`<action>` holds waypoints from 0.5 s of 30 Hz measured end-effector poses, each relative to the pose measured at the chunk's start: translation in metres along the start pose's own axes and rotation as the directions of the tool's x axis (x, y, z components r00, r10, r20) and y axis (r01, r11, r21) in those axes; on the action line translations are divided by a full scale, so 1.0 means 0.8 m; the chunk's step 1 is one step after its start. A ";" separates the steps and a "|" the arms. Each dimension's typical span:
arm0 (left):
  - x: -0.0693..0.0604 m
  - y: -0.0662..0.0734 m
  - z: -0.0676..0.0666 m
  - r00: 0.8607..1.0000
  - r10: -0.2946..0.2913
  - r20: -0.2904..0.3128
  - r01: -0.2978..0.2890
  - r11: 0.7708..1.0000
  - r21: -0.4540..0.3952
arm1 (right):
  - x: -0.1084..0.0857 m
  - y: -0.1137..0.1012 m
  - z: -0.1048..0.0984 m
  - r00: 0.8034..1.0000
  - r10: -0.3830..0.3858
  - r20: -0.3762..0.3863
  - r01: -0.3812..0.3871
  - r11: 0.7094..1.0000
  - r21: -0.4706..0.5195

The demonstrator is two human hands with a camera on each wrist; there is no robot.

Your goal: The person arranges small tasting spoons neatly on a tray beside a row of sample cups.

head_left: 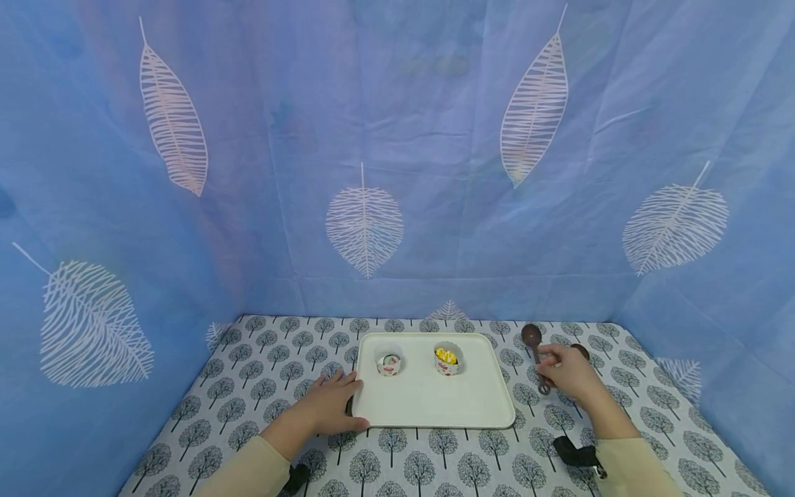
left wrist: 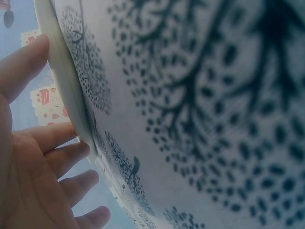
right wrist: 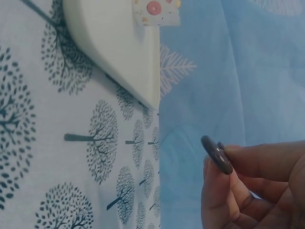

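Observation:
My right hand (head_left: 566,373) pinches the handle of a dark brown spoon (head_left: 531,336) over the cloth, right of the tray. In the right wrist view, the rounded handle end (right wrist: 217,155) shows at the thumb and fingertip. Behind that hand peeks a second brown round bowl (head_left: 580,351); I cannot tell whether it is held or lying on the cloth. My left hand (head_left: 328,406), fingers spread, touches the left edge of a cream tray (head_left: 422,407). Two printed paper cups stand on it: the left cup (head_left: 388,369) has something whitish-green inside, the right cup (head_left: 447,367) something yellow with white streaks.
A white cloth (head_left: 379,469) with dark tree prints covers the table. Blue curtains (head_left: 422,228) with white leaf patterns enclose the back and both sides. Dark straps (head_left: 574,453) hang at the wrists.

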State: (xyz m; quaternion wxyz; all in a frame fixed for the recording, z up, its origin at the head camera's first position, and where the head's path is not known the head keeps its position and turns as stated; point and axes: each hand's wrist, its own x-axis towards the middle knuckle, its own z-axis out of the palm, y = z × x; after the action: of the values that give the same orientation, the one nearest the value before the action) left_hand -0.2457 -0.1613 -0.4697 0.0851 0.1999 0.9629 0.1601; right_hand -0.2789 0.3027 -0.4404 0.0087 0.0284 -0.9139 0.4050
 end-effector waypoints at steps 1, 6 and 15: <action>0.000 0.000 0.000 1.000 -0.001 0.001 0.001 1.000 0.000 | -0.001 -0.002 0.000 1.000 -0.001 -0.003 0.001 1.000 -0.001; 0.001 -0.001 0.001 1.000 -0.007 -0.003 0.007 1.000 0.005 | -0.004 -0.010 -0.001 1.000 0.008 -0.005 -0.008 1.000 0.002; 0.003 -0.002 0.002 1.000 -0.011 0.000 0.011 1.000 0.011 | -0.011 -0.025 -0.003 1.000 0.023 0.008 -0.024 0.999 0.034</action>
State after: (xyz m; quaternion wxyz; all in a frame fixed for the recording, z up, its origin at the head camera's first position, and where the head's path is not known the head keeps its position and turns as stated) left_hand -0.2481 -0.1613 -0.4723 0.0850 0.1952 0.9648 0.1543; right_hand -0.2690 0.2915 -0.4244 0.0000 0.0192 -0.9070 0.4206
